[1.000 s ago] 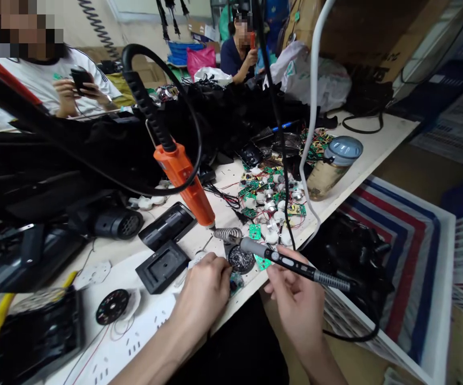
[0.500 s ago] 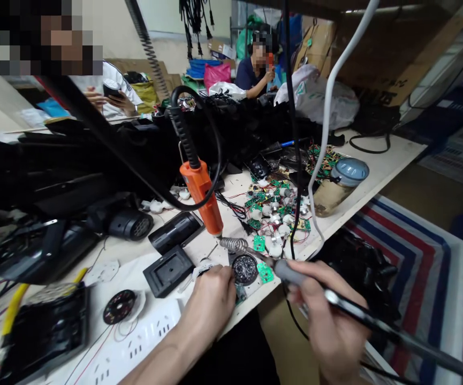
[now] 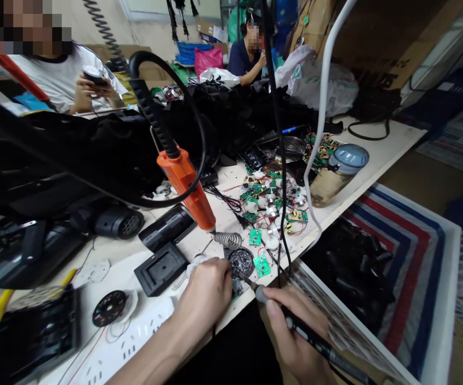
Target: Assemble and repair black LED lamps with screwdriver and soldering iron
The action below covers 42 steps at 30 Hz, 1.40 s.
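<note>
My right hand (image 3: 295,326) grips a soldering iron (image 3: 291,318) by its grey collar and black handle, over the table's front edge. The iron's tip points left, at the near side of a round dark dish (image 3: 241,261) of shiny scraps, close to my left fingertips. My left hand (image 3: 209,283) is closed at the front edge, just left of the dish. What its fingers pinch is mostly hidden; a small greenish piece (image 3: 237,289) shows beside them. A coiled spring holder (image 3: 228,239) stands behind the dish, and green circuit boards (image 3: 262,266) lie to its right.
An orange electric screwdriver (image 3: 189,187) hangs above the table, its cable looping left. Wired circuit boards (image 3: 273,200) are heaped behind. A lidded jar (image 3: 341,171) stands at the right, above a striped-lined crate (image 3: 408,256). A black tray (image 3: 161,269) lies left. Two people sit across the table.
My right hand has moved left and down, taking the soldering iron from the spring holder to the dish's near edge. My left hand stays closed in about the same place.
</note>
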Each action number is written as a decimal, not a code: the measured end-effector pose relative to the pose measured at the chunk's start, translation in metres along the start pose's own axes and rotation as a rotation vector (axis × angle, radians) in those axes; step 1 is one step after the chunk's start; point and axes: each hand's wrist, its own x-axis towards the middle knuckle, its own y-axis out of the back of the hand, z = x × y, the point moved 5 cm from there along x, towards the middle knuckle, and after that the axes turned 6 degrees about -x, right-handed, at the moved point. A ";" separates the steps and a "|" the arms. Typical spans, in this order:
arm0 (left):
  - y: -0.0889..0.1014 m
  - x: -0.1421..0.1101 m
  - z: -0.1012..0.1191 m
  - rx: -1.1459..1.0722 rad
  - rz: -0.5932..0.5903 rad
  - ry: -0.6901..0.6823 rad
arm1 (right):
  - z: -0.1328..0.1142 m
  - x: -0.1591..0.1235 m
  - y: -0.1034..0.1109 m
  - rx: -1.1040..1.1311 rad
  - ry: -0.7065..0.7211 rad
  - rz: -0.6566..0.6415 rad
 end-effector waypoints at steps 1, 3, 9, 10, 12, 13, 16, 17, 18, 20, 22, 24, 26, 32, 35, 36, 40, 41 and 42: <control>0.001 0.001 0.000 0.004 -0.002 0.006 | 0.000 0.001 -0.001 0.004 -0.004 0.008; 0.001 0.002 0.000 0.003 0.003 0.010 | -0.001 0.002 -0.002 0.011 -0.009 0.016; 0.000 0.001 -0.001 -0.018 0.024 -0.003 | 0.001 0.003 -0.005 0.030 -0.014 0.013; 0.000 0.001 -0.001 -0.017 0.025 -0.003 | 0.001 0.003 -0.005 0.032 -0.010 0.014; 0.000 0.001 0.000 -0.014 0.029 -0.007 | 0.001 0.003 -0.005 0.030 -0.007 0.016; 0.000 0.001 0.000 -0.013 0.032 -0.011 | 0.001 0.004 -0.005 0.026 -0.007 0.014; 0.000 0.001 -0.001 -0.008 0.036 -0.016 | 0.001 0.004 -0.006 0.012 -0.010 0.008; -0.001 0.001 -0.001 -0.009 0.036 -0.019 | 0.001 0.005 -0.006 0.008 -0.009 0.008; -0.001 0.001 -0.001 -0.012 0.036 -0.021 | 0.001 0.005 -0.006 0.006 -0.008 0.010; -0.001 0.001 -0.001 -0.020 0.035 -0.022 | 0.000 0.005 -0.005 0.001 -0.012 0.011; -0.001 0.000 -0.001 -0.027 0.029 -0.018 | 0.001 0.005 -0.005 -0.001 -0.027 0.019; -0.001 0.000 -0.001 -0.023 0.021 -0.008 | 0.001 0.005 -0.005 -0.001 -0.040 0.029; -0.001 0.000 0.000 -0.012 0.013 0.000 | 0.002 0.004 -0.005 0.004 -0.041 0.032; 0.000 0.000 0.001 -0.008 0.003 -0.002 | 0.002 0.003 -0.006 0.000 -0.043 0.036; 0.000 0.000 0.000 -0.013 0.012 -0.008 | 0.001 0.005 -0.006 0.010 -0.027 0.038; 0.000 0.000 0.000 -0.016 0.017 -0.011 | 0.001 0.005 -0.006 0.006 -0.025 0.041; 0.000 -0.002 -0.002 -0.016 0.033 -0.026 | 0.001 0.004 -0.003 -0.030 -0.046 0.067; 0.000 -0.003 -0.003 -0.014 0.038 -0.028 | 0.002 0.003 -0.002 -0.034 -0.053 0.070; 0.000 -0.004 -0.003 -0.015 0.041 -0.028 | 0.002 0.003 -0.001 -0.033 -0.058 0.072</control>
